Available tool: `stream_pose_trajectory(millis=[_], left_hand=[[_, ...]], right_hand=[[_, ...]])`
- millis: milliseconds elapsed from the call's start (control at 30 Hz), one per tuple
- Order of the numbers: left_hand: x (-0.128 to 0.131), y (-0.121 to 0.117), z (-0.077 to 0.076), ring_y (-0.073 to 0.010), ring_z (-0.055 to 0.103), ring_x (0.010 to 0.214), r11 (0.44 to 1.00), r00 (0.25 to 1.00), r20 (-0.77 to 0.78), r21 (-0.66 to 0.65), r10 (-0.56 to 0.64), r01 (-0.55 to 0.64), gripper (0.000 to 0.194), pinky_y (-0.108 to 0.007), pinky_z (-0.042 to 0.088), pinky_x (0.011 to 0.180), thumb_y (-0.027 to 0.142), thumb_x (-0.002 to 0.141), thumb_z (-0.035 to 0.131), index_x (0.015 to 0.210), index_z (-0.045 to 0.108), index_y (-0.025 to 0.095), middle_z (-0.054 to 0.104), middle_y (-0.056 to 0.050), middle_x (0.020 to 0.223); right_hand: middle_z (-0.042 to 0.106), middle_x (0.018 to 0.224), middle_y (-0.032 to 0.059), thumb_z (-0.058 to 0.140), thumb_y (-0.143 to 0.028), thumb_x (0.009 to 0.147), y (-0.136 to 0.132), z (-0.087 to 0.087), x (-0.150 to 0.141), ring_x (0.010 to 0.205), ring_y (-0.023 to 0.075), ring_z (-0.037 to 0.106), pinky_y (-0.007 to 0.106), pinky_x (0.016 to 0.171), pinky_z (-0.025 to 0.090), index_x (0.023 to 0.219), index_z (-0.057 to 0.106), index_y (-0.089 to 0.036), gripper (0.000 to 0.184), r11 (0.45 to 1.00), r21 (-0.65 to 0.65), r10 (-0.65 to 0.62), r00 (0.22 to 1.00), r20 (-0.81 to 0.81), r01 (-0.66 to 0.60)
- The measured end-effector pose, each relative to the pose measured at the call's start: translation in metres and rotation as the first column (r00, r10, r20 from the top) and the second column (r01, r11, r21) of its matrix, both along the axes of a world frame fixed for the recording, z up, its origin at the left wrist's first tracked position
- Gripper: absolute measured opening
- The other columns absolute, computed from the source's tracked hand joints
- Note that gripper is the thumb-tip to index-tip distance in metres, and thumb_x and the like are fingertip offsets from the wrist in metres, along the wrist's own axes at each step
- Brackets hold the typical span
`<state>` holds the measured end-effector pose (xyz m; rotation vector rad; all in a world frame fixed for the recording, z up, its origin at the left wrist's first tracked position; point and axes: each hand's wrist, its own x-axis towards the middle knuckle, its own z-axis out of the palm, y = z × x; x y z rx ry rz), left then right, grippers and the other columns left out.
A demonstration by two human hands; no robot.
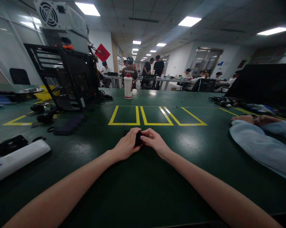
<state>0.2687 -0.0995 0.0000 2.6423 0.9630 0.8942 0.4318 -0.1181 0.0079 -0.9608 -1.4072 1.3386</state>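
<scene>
Close together over the green table, both hands meet at a small black object. My left hand is closed around it from the left, fingers curled over its top. The thumb and fingers of my right hand pinch at its right side. Most of the object is covered by my fingers, so its kind cannot be made out. Just beyond the hands, yellow tape rectangles are marked on the tabletop.
At the left stand a black computer case with a power supply on top, loose cables and a long white object. A white tumbler stands ahead. A co-worker's sleeved arm rests at the right.
</scene>
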Motion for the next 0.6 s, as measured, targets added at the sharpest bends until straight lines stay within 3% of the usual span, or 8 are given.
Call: stream_pose_trajectory(millis=[167, 400, 600], left_hand=[[-0.0008, -0.0009, 0.001, -0.0236, 0.043, 0.107, 1.0, 1.0, -0.006, -0.01, -0.005, 0.005, 0.058, -0.043, 0.043, 0.085, 0.022, 0.073, 0.053, 0.121, 0.02, 0.022, 0.035, -0.009, 0.119], [-0.0011, -0.0003, 0.0005, -0.024, 0.045, 0.106, 1.0, 1.0, 0.002, -0.023, -0.007, 0.007, 0.058, -0.042, 0.044, 0.083, 0.023, 0.073, 0.054, 0.12, 0.021, 0.022, 0.035, -0.009, 0.119], [-0.0012, -0.0008, 0.001, -0.0242, 0.043, 0.108, 1.0, 1.0, -0.007, -0.018, -0.007, 0.007, 0.059, -0.043, 0.044, 0.083, 0.023, 0.073, 0.053, 0.121, 0.019, 0.023, 0.034, -0.009, 0.12]], right_hand=[[0.053, 0.099, 0.0033, 0.059, -0.029, 0.07, 0.0036, -0.0022, 0.0014, 0.089, 0.0149, 0.054, 0.034, 0.079, 0.044, 0.096, 0.051, -0.021, 0.029, 1.0, -0.019, -0.008, 0.999, 0.046, 0.009], [0.055, 0.096, 0.0016, 0.066, -0.024, 0.063, 0.0064, -0.0007, 0.0089, 0.091, 0.0159, 0.054, 0.036, 0.082, 0.043, 0.093, 0.05, -0.021, 0.034, 0.995, 0.06, 0.07, 0.991, 0.115, -0.077], [0.056, 0.091, 0.0014, 0.058, -0.033, 0.07, 0.0047, 0.001, 0.0056, 0.087, 0.0153, 0.054, 0.036, 0.079, 0.045, 0.089, 0.052, -0.021, 0.023, 0.998, 0.052, 0.041, 0.995, 0.087, -0.045]])
